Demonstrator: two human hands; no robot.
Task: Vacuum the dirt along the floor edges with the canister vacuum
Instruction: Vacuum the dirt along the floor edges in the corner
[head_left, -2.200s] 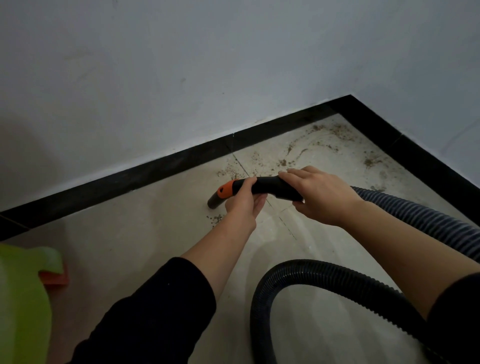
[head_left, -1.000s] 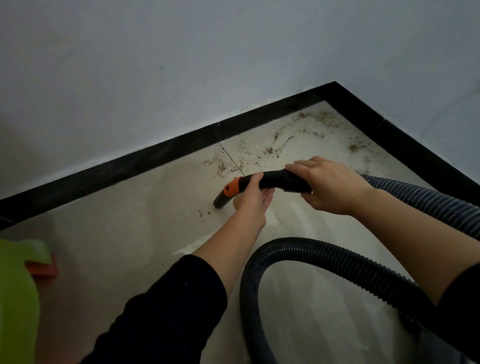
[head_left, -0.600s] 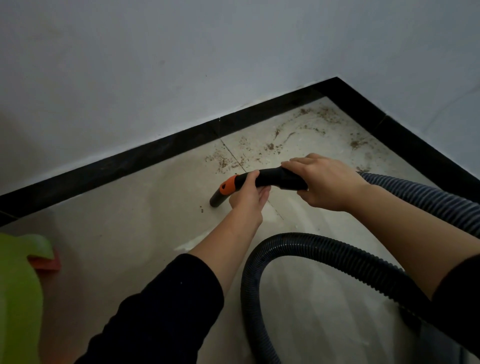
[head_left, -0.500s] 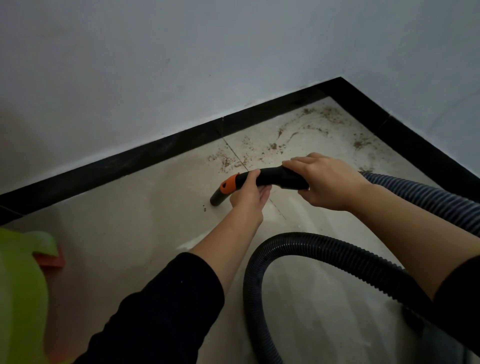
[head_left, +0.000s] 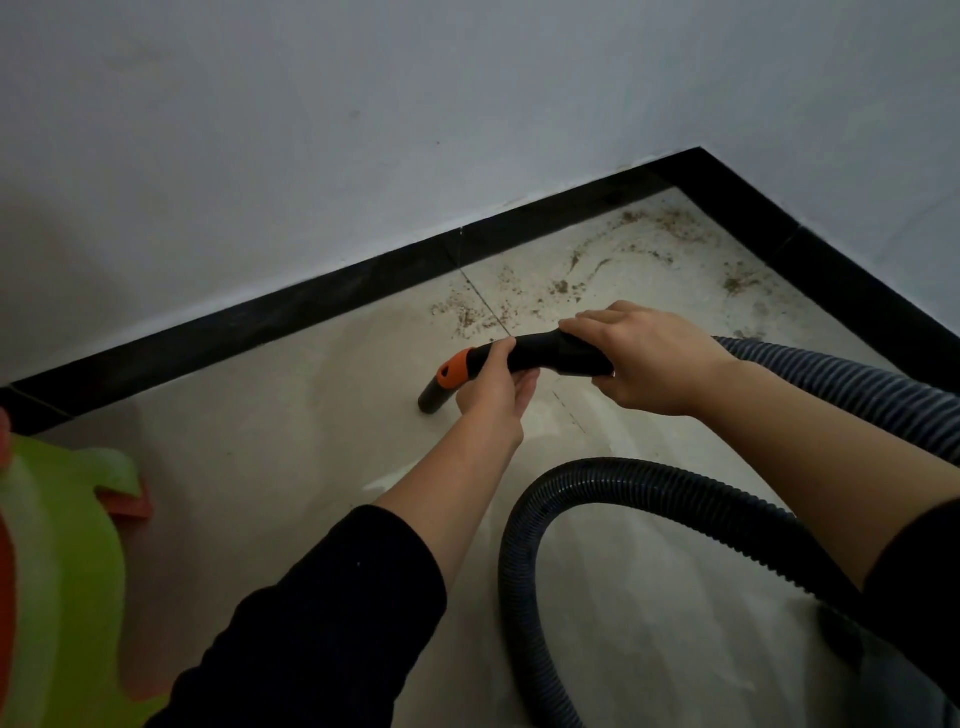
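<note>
Under right hand, over left hand: vacuum handle, nozzle at floor.

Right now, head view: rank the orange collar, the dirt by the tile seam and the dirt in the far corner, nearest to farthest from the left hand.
1. orange collar: on the vacuum handle, just left of the left hand that grips it.
2. dirt by the tile seam: beyond the hand, toward the baseboard.
3. dirt in the far corner: farthest, up and to the right.
</note>
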